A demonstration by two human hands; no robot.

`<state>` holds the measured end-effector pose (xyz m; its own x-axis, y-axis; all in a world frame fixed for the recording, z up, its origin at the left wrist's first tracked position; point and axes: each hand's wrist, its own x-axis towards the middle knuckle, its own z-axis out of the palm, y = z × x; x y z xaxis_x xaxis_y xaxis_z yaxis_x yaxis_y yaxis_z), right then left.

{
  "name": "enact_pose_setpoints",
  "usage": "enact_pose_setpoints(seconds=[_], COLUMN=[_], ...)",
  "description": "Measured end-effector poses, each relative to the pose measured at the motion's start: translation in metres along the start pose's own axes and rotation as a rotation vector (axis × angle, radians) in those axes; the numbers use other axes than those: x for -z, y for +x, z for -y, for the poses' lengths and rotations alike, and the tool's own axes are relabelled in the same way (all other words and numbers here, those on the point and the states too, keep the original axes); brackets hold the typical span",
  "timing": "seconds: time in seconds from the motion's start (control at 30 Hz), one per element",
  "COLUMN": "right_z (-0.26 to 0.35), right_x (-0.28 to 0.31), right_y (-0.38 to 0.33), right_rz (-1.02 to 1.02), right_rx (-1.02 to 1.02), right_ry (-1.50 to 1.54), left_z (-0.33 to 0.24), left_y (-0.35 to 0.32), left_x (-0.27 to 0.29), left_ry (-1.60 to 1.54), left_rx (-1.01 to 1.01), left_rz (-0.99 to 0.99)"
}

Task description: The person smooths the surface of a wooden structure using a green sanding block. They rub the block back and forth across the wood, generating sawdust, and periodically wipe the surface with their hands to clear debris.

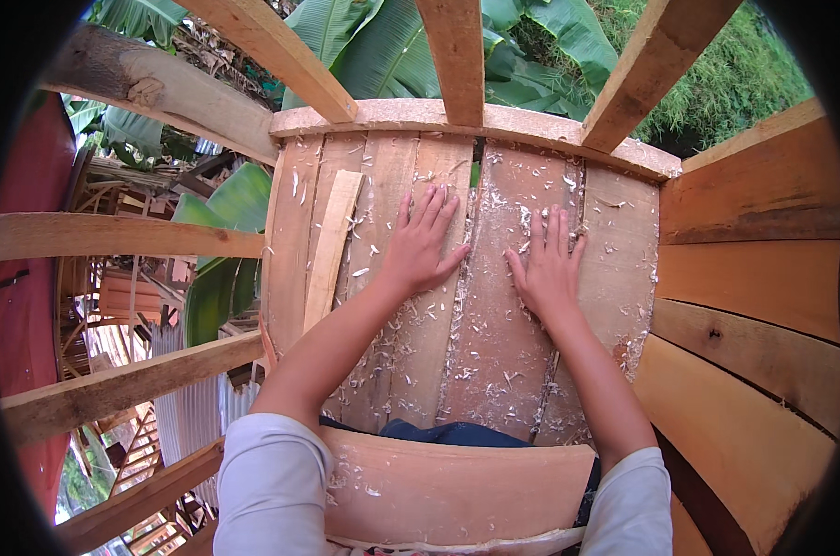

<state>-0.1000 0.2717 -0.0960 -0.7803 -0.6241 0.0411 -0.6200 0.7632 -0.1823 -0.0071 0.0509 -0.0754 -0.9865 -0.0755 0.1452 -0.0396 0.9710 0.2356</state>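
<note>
Both my hands lie over a floor of wooden planks [507, 306] sprinkled with pale wood shavings. My left hand [426, 243] rests palm down with its fingers spread, holding nothing. To the right, my right hand [549, 264] is also palm down, fingers apart and nothing in it. A loose wooden strip [332, 243] lies lengthwise on the planks to the left of my left hand. Close to my body, a wide smooth board [457, 486] stretches between my forearms, with a few shavings on it. Dark blue cloth shows just beyond that board.
A raised wooden beam [392, 113] edges the far side, with several upright posts beyond. Wooden rails [128, 235] run along the left, with gaps onto a drop. Horizontal boards [749, 269] wall the right side. Large banana leaves [397, 56] hang outside.
</note>
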Motion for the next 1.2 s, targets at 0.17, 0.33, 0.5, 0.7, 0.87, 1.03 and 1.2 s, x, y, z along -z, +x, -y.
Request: enact_pose_setpoints(seconds=[0.17,0.33,0.5,0.7,0.87,1.03,1.2], right_z=[0.044,0.021,0.002,0.015,0.027,0.041,0.027], right_x=[-0.015,-0.006,0.056,0.060,0.039,0.066,0.038], right_y=[0.062,0.100,0.096,0.093,0.117,0.135,0.127], right_rz=[-0.035,0.017,0.116,0.561,0.052,0.495,0.130], right_rx=[0.100,0.381,0.423,0.466,0.603,0.362,0.536], right_ry=[0.023,0.223,0.249,0.269,0.203,0.191,0.212], left_z=[0.001,0.000,0.002,0.004,0.002,0.005,0.004], left_y=[-0.001,0.003,-0.001,-0.001,0.001,-0.004,-0.001], left_x=[-0.003,-0.004,-0.003,-0.005,-0.004,-0.005,-0.005], left_ry=[0.009,0.026,0.029,0.015,-0.003,0.008,0.006], left_rx=[-0.011,-0.023,0.003,-0.001,-0.013,0.006,0.002], left_rz=[-0.007,-0.010,-0.008,-0.022,-0.037,-0.033,-0.018])
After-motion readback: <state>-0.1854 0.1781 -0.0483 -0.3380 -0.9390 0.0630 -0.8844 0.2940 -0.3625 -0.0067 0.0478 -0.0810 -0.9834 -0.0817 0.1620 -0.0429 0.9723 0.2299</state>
